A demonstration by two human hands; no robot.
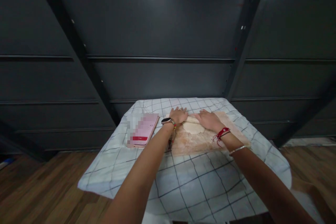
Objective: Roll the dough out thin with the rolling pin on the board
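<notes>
A pale, flattened round of dough [193, 128] lies on a flour-dusted board or mat [194, 145]. Across the dough's far part runs a light-coloured rolling pin [192, 120], its ends covered by my hands. My left hand [178, 115] rests flat on the pin's left end, fingers stretched forward and a little spread; a watch and beads circle that wrist. On the right end lies my right hand [208, 119], palm down with its fingers extended. Red and black strings and a silver bangle are on the right arm.
A flat pink case or box [148, 126] with a red label, partly pixelated, lies left of the board. A white checked cloth [189, 178] covers the small table. Dark metal panels [162, 24] rise right behind it. Wooden floor [65, 175] shows on both sides.
</notes>
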